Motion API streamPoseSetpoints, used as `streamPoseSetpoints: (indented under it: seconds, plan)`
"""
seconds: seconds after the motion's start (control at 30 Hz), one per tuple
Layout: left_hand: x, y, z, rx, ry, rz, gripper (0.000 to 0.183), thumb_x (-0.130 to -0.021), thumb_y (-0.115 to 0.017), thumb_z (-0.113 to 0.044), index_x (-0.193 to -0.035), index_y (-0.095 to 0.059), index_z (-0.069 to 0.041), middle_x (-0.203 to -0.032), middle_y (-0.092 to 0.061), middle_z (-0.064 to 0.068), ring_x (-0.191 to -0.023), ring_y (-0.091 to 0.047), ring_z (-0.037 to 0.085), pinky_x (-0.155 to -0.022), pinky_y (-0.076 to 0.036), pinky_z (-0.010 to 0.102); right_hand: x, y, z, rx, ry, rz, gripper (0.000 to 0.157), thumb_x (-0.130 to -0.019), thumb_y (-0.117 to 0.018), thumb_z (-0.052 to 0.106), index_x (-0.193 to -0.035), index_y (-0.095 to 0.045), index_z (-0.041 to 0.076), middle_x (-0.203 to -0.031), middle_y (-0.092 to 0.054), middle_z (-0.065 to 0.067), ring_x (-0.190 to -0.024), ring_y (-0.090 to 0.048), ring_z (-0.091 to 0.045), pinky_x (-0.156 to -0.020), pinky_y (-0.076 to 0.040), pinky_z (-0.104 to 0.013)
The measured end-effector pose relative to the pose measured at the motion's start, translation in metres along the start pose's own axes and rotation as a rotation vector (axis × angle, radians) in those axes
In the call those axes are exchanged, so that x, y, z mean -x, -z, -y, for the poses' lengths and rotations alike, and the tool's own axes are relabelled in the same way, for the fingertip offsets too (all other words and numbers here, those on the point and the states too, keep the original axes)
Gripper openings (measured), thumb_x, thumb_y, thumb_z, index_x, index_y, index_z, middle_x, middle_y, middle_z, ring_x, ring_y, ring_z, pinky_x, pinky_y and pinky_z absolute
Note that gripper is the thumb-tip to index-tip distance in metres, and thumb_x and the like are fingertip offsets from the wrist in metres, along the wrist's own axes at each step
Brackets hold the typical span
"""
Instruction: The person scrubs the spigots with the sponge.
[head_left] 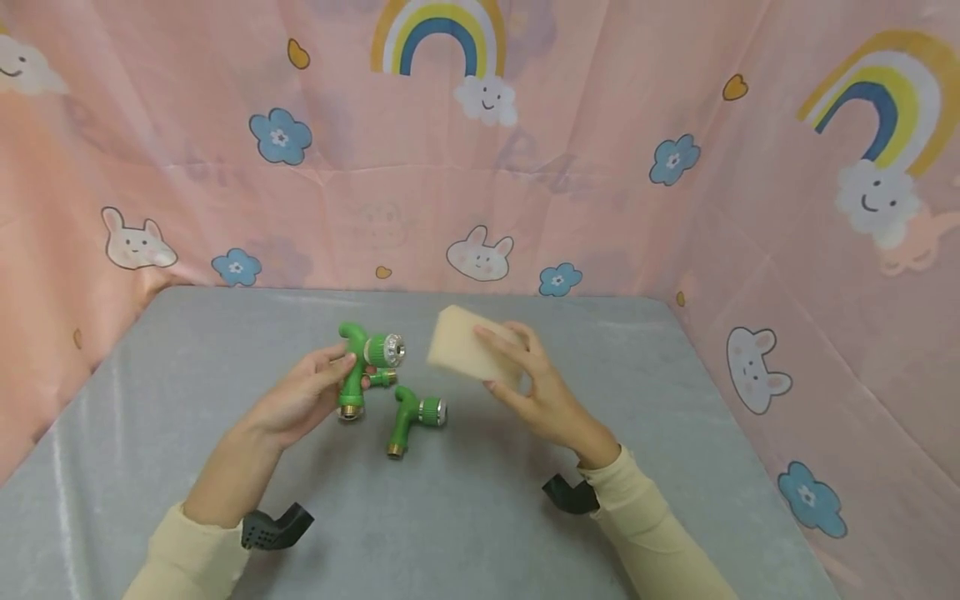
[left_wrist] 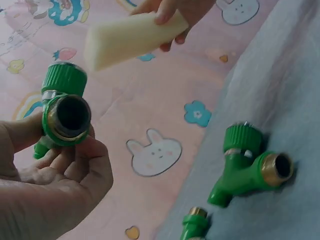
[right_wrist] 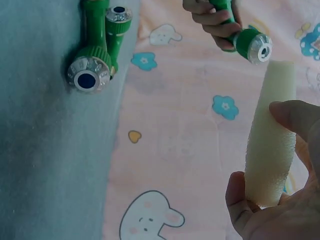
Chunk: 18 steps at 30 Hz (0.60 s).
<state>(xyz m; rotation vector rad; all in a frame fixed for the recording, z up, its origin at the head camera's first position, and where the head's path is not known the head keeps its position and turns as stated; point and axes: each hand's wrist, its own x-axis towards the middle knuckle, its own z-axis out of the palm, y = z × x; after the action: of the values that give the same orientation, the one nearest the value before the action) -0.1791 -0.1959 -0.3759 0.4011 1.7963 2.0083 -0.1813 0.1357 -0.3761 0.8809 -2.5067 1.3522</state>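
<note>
My left hand (head_left: pixel 303 392) grips a green tap (head_left: pixel 352 375) by its body, fingers curled round it. The tap is held above the table, its ribbed knob with a clear, shiny end facing right and its brass-coloured threaded end pointing down. To the right, my right hand (head_left: pixel 543 392) pinches a cream sponge block (head_left: pixel 465 346) between thumb and fingers, also off the table. A small gap separates sponge and tap knob. In the right wrist view the thumb presses one broad face of the sponge (right_wrist: pixel 272 140). Some fingers behind it are hidden.
A second green tap (head_left: pixel 405 421) lies on the grey cloth-covered table (head_left: pixel 465 525), right of the left hand. Another green tap (head_left: pixel 384 377) is partly hidden behind the held one. Pink patterned curtains (head_left: pixel 337 208) stand behind and at the sides.
</note>
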Motion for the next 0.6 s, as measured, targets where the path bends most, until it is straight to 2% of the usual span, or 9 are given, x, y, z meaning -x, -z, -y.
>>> streamPoseSetpoints:
  seconds: [0.13,0.27,0.37,0.5,0.6]
  plan:
    - [0.004,0.010,-0.004,-0.107,-0.002,-0.054,0.050,-0.111,-0.042,-0.025,-0.145,-0.030,0.009,-0.099,-0.065,-0.012,-0.094,-0.062,0.003,-0.087,-0.052,0.022,-0.001,0.003,-0.003,0.031,-0.024,-0.002,0.060,-0.094,-0.068,0.006,-0.150,-0.049,0.017,-0.150,-0.034,-0.022,-0.136,-0.039,-0.038,-0.100,-0.046,-0.055]
    - [0.008,0.024,-0.005,-0.189,-0.012,-0.119,0.040,-0.110,-0.044,-0.025,-0.136,-0.043,0.005,-0.098,-0.063,-0.010,-0.092,-0.063,0.004,-0.085,-0.055,0.022,-0.002,0.004,-0.008,0.066,-0.053,0.001,0.061,-0.094,-0.068,0.005,-0.151,-0.049,0.018,-0.150,-0.034,-0.023,-0.134,-0.041,-0.041,-0.100,-0.047,-0.056]
    - [0.011,0.036,-0.007,-0.254,-0.006,-0.165,0.040,-0.110,-0.045,-0.025,-0.133,-0.047,0.007,-0.100,-0.061,-0.011,-0.092,-0.064,0.003,-0.084,-0.055,0.020,-0.003,0.005,-0.011,0.087,-0.075,0.010,0.062,-0.095,-0.068,0.005,-0.152,-0.047,0.020,-0.152,-0.032,-0.024,-0.135,-0.041,-0.042,-0.100,-0.047,-0.058]
    - [0.015,0.050,-0.006,-0.336,0.026,-0.211,0.052,-0.110,-0.045,-0.023,-0.142,-0.039,0.018,-0.099,-0.063,-0.016,-0.091,-0.067,-0.002,-0.083,-0.055,0.017,-0.002,0.006,-0.014,0.115,-0.111,0.027,0.063,-0.096,-0.066,0.006,-0.153,-0.045,0.022,-0.154,-0.029,-0.024,-0.139,-0.037,-0.042,-0.102,-0.046,-0.060]
    - [0.017,0.059,-0.004,-0.386,0.058,-0.248,0.057,-0.109,-0.047,-0.023,-0.145,-0.035,0.020,-0.094,-0.066,-0.019,-0.088,-0.068,-0.003,-0.081,-0.055,0.015,-0.002,0.006,-0.016,0.140,-0.135,0.040,0.064,-0.096,-0.066,0.006,-0.154,-0.044,0.022,-0.154,-0.028,-0.025,-0.139,-0.037,-0.042,-0.103,-0.046,-0.059]
